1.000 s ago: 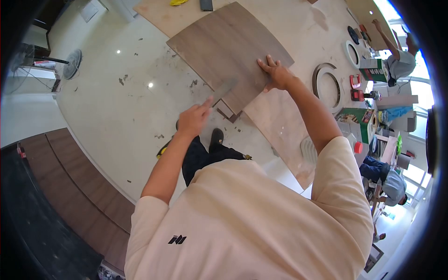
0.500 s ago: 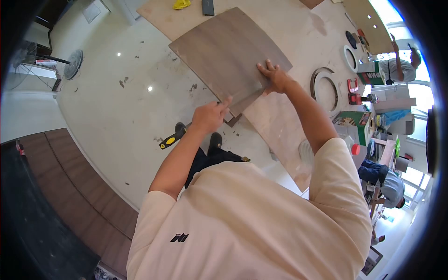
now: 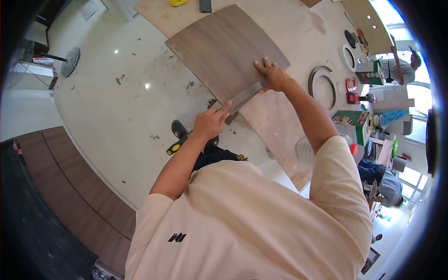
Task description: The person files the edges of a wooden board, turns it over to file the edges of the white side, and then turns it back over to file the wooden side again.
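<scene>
My left hand (image 3: 211, 122) is wrapped round a long flat metal file (image 3: 245, 96), one finger stretched along it. The file's black and yellow handle (image 3: 175, 145) sticks out below the wrist. Its blade lies along the near edge of a brown wood-grain panel (image 3: 224, 49), and the far tip reaches close to my right hand (image 3: 274, 77). That hand presses on the panel near its right corner with fingers spread. The panel rests on a light wooden table (image 3: 275, 126) and overhangs its left edge.
Curved ring pieces (image 3: 324, 88) lie right of the panel, near red clamps (image 3: 352, 91) and a green box (image 3: 359, 123). A person (image 3: 401, 70) stands at the upper right; another person (image 3: 389, 186) bends lower down. Scraps dot the floor (image 3: 116, 116).
My left hand and the file have shifted slightly, and the handle sits lower and further right. The blade now shows clearly along the panel's edge. My right hand stays on the panel.
</scene>
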Demonstrator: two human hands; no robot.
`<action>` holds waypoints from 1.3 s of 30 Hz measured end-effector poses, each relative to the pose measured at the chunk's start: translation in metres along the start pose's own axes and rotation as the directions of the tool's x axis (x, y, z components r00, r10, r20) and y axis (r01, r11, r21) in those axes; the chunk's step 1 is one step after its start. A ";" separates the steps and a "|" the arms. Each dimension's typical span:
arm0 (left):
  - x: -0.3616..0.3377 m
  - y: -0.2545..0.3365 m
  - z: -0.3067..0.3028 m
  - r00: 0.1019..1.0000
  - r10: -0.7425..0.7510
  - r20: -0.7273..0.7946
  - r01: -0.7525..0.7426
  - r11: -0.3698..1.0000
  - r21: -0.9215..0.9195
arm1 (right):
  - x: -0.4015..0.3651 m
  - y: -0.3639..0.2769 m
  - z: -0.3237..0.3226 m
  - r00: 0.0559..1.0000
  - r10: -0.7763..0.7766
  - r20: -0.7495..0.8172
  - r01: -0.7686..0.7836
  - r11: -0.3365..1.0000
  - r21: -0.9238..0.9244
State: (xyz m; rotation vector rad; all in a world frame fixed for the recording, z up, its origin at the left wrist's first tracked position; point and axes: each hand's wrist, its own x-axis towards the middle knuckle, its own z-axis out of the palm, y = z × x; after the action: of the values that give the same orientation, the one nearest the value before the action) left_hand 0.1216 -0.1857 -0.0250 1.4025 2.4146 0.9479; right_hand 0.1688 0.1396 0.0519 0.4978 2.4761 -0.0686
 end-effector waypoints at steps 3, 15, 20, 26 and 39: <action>-0.028 -0.025 -0.008 0.998 -0.006 -0.059 0.007 1.000 0.016 | 0.001 0.002 -0.001 1.000 -0.011 -0.006 0.011 1.000 0.012; -0.033 -0.025 -0.006 0.998 0.016 -0.065 -0.018 1.000 -0.024 | 0.004 0.004 0.003 1.000 -0.021 -0.021 0.021 1.000 -0.006; -0.056 -0.050 0.012 0.995 -0.003 -0.096 -0.002 0.999 -0.051 | 0.000 0.001 0.001 1.000 -0.010 -0.003 0.010 1.000 0.000; -0.015 -0.017 0.001 0.997 0.049 -0.057 -0.050 0.999 -0.020 | -0.001 0.002 -0.001 1.000 -0.012 0.004 0.012 1.000 0.007; -0.021 -0.037 -0.012 1.000 -0.009 -0.007 0.010 0.999 0.047 | 0.003 0.000 -0.002 1.000 -0.001 -0.003 0.001 1.000 -0.007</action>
State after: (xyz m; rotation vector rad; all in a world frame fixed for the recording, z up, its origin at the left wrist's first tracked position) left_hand 0.1015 -0.2213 -0.0418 1.4042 2.4617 0.9013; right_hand 0.1653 0.1411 0.0521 0.4936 2.4787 -0.0602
